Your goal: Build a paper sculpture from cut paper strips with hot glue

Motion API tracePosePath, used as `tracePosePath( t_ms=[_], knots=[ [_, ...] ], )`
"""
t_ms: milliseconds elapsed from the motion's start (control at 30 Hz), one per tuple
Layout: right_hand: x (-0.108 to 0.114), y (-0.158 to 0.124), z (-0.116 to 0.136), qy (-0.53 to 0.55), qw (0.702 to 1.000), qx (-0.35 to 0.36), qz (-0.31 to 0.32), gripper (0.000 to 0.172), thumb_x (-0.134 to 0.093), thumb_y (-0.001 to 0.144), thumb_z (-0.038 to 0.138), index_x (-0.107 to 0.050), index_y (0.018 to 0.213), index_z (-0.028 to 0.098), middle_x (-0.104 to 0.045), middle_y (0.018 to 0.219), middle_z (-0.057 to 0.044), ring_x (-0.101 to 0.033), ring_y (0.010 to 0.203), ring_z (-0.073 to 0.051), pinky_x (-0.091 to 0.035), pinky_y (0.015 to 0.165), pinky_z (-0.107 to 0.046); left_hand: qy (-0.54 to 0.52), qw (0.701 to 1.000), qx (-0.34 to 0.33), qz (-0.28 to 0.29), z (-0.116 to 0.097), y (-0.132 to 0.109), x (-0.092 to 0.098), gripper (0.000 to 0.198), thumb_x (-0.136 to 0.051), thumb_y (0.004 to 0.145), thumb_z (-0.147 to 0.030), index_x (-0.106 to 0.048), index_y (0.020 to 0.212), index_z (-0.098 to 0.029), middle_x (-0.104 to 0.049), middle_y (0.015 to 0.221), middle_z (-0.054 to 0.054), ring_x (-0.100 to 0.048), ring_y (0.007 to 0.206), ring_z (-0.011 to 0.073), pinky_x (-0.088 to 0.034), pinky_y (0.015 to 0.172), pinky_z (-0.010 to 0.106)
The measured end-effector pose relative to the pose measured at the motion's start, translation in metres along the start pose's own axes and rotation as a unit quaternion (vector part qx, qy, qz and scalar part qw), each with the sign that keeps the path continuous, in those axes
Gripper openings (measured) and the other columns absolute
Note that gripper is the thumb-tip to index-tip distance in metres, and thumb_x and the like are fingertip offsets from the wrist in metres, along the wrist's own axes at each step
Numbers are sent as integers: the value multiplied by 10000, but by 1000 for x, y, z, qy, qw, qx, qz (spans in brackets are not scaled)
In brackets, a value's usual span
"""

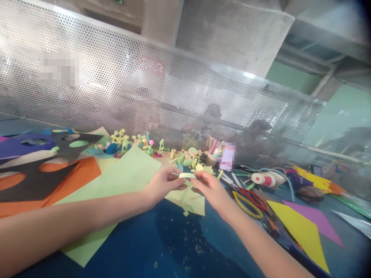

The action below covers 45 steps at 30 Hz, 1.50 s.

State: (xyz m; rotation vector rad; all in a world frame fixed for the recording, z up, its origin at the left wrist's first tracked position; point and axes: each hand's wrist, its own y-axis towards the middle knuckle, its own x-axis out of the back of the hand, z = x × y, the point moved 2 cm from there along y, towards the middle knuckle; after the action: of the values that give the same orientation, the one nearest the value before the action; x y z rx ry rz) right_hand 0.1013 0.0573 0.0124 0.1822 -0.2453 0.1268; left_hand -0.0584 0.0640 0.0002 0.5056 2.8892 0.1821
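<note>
Between my two hands, above the blue tabletop, is a short pale green paper strip, slightly bowed. My left hand pinches its left end between thumb and fingers. The right end is pinched by my right hand. Below the strip lies a pale yellow-green piece of paper, with a small scrap at its front edge. A large light green sheet spreads under and beyond my left forearm. Just past my fingers sits a pile of small pale green and yellow cut pieces.
Scissors with red and yellow handles lie right of my right hand, near a spool and a yellow sheet. Orange and black cut sheets cover the left side. Small paper figures stand before a perforated metal screen.
</note>
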Motion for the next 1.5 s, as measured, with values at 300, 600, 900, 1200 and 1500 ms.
tracePosePath(
  t_ms=[300,600,900,1200,1500],
  knots=[
    [17,-5,16,135,985,-96,54,297,-633,730,286,-568,1016,239,-616,671,34,-537,562,-76,-432,565,-191,29,995,-7,-90,6,18,21,240,-704,661,-314,-574,772,-146,-664,742,35,-653,698,154,-486,811,338],
    [35,-10,38,213,961,-86,157,122,-606,762,240,-659,857,186,-631,713,5,-589,646,-85,-481,665,-218,105,992,45,-46,14,23,31,282,-652,683,-401,-645,761,-131,-685,800,66,-652,724,171,-497,768,322],
    [46,-19,70,-155,985,67,-29,200,-637,727,388,-660,730,189,-569,580,18,-506,527,-100,-407,510,-235,323,940,-113,20,-19,3,9,445,-603,709,-464,-600,1102,-256,-585,1146,57,-536,1021,246,-434,840,354],
    [18,-45,80,-527,836,156,12,201,-585,756,238,-560,562,190,-485,653,13,-472,564,-102,-335,515,-228,420,822,-382,-44,-65,-21,-6,374,-571,782,-293,-555,1151,-232,-523,1008,62,-482,959,184,-373,910,356],
    [5,-41,71,-561,813,155,-15,143,-592,767,233,-532,642,198,-505,593,33,-463,539,-111,-307,505,-226,485,784,-386,35,-48,-14,-9,173,-539,817,-206,-709,841,-186,-582,741,47,-488,793,166,-415,760,306]
  ],
)
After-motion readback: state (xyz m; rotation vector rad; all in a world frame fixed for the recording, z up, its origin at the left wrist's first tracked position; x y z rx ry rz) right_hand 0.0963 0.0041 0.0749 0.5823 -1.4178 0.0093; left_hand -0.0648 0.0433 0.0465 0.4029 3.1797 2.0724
